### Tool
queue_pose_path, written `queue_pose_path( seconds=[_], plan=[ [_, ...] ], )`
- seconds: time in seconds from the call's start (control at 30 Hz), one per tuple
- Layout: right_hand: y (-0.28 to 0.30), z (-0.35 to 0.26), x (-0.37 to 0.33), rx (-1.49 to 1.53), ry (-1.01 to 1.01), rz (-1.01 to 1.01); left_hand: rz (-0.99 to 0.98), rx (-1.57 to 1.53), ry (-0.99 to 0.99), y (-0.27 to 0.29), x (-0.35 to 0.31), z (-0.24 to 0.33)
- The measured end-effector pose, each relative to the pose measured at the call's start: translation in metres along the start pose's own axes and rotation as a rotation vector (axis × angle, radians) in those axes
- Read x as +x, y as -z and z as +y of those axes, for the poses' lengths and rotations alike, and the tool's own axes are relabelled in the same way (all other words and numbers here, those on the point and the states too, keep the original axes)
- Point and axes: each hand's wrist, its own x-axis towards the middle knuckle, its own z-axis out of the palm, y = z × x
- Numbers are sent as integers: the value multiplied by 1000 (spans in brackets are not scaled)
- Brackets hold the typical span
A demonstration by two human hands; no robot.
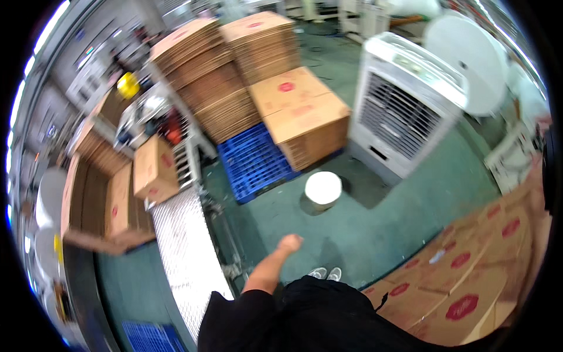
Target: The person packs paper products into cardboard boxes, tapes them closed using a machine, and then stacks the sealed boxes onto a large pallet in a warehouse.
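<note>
My left hand (pixel 290 243) hangs out in front of my body over the green floor, its fingers curled into a loose, slightly blurred fist. Nothing shows in it, and it touches nothing. Ahead of it and a little to the right stands a round white-topped bucket or stool (pixel 323 189). To the left of the arm runs a shiny metal conveyor table (pixel 186 246), with a closed cardboard box (pixel 156 169) at its far end. My right hand is out of the picture.
Stacks of flattened cartons (pixel 305 111) rest on a blue pallet (pixel 252 161) ahead. A grey-white air cooler (pixel 402 108) stands right of them. Flat cardboard sheets (pixel 451 276) with red marks lie close on my right. More boxes (pixel 120 202) stand beyond the table on the left.
</note>
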Motion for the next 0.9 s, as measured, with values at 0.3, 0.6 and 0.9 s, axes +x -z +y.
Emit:
queue_pose_path(
  seconds=[0.3, 0.6, 0.9],
  plan=[
    [-497, -183, -185, 661, -57, -1054, 1047, -948, 638, 40, -241, -277],
    [-624, -478, -228, 818, 934, -1719, 428, -757, 1085, -251, -351, -280],
    [-974, -585, -82, 825, 755, -1460, 856, -1138, 1498, -179, -350, -292]
  ],
)
